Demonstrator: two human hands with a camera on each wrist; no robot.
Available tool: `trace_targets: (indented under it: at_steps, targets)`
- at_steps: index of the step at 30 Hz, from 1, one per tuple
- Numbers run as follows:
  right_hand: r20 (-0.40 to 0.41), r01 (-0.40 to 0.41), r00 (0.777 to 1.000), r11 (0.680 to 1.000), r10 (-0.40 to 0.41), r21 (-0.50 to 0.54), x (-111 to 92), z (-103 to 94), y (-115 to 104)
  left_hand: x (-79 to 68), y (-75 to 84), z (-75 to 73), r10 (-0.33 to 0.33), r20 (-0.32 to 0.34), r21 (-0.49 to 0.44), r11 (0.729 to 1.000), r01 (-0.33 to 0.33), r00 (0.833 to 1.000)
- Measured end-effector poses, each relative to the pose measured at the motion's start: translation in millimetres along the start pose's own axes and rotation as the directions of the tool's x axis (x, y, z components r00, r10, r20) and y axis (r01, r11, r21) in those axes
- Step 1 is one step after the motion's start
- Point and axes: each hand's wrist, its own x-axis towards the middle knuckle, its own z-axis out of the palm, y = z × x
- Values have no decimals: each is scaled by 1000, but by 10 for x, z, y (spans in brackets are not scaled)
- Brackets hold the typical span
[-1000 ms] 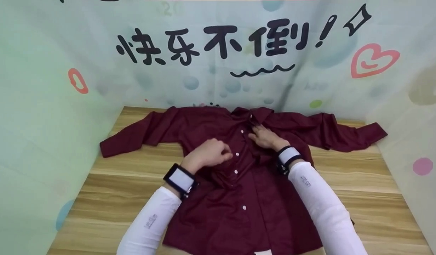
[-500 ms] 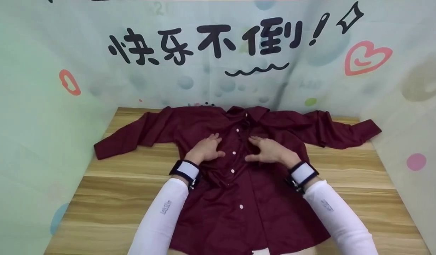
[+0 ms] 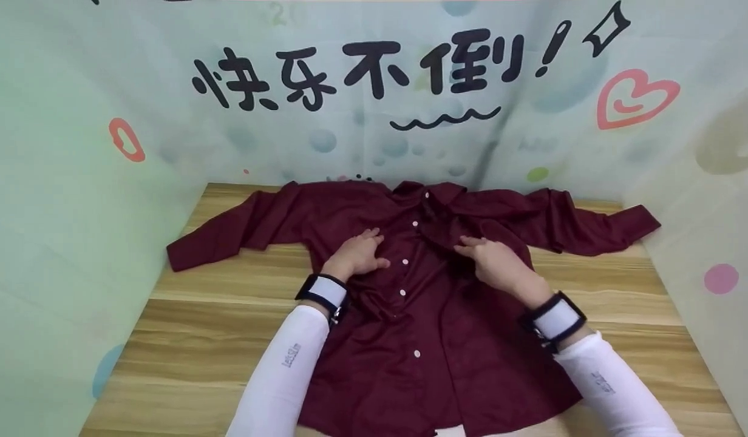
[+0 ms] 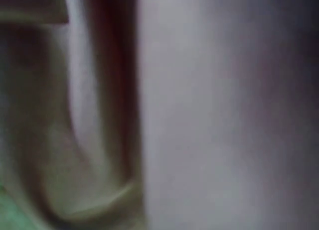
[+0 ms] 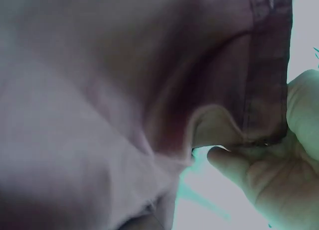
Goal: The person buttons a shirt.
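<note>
A dark red button-up shirt (image 3: 374,376) lies front up, sleeves spread, collar toward the back wall. White buttons run down its front strip; the opposite front panel hangs loose over the right side. My left hand (image 3: 356,255) rests on the left chest beside the buttons, fingers spread. On the loose panel, my right hand (image 3: 501,264) holds the cloth near its front edge, thumb hidden from above. The right wrist view shows the thumb and palm of the right hand (image 5: 279,185) at the panel's edge strip (image 5: 269,80). Blurred cloth (image 4: 89,90) fills much of the left wrist view.
The shirt covers much of a wood-grain table (image 3: 216,340). A printed cloth backdrop (image 3: 362,152) with black lettering stands behind it, and pale walls (image 3: 64,230) close in both sides. Something small and white (image 3: 450,431) shows at the shirt's hem.
My left hand has unfolded and settled flat on the left chest. The right hand came down from the collar, then moved right, and the loose front panel shifted right with it.
</note>
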Motion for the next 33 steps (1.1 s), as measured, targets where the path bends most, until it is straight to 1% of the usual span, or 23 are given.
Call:
trace_targets:
  at_steps: [2,4,7,9,11,13,14,16,18,21,25,27,30,33]
  targets:
    - [5,9,1000,1000,-9,-18,-96,-74,0,-7,4,-7,-1,0,1,1000,1,1000]
    - [26,17,1000,999,-16,-41,-185,-115,2,-15,5,-8,-2,1,-1,1000,2,1000]
    - [98,15,995,998,-9,-60,-282,-107,4,-25,5,-3,-2,-1,-5,1000,2,1000]
    - [171,-2,985,998,12,-56,-314,-73,4,-27,4,4,-3,-3,-4,1000,3,1000]
    - [242,-19,970,999,30,-47,-315,-38,-1,-25,4,11,-2,-4,-2,1000,2,1000]
    - [292,-44,955,998,52,-37,-289,-23,-14,-22,5,16,1,-1,2,1000,-1,1000]
    - [303,-54,951,998,61,-31,-264,-22,-19,-22,7,15,2,1,4,1000,-2,1000]
    - [293,-61,954,998,64,-22,-191,-43,-44,-20,9,12,0,2,8,1000,0,1000]
    - [262,-71,963,997,69,-2,-88,-70,-73,-19,10,5,-3,3,11,1000,3,1000]
    - [199,-58,979,998,49,36,112,-86,-110,-15,9,-6,-6,1,8,1000,6,1000]
    - [151,-41,988,994,26,97,413,-42,-98,-8,3,-14,-6,2,5,1000,6,1000]
    - [139,-50,990,989,31,136,557,-10,-65,-10,2,-19,-13,-3,8,1000,13,1000]
    - [133,-84,989,982,61,170,727,68,7,-20,11,-19,-18,-9,8,1000,18,1000]
    - [176,-132,979,977,101,170,821,169,80,-25,29,-17,-18,-6,9,1000,18,1000]
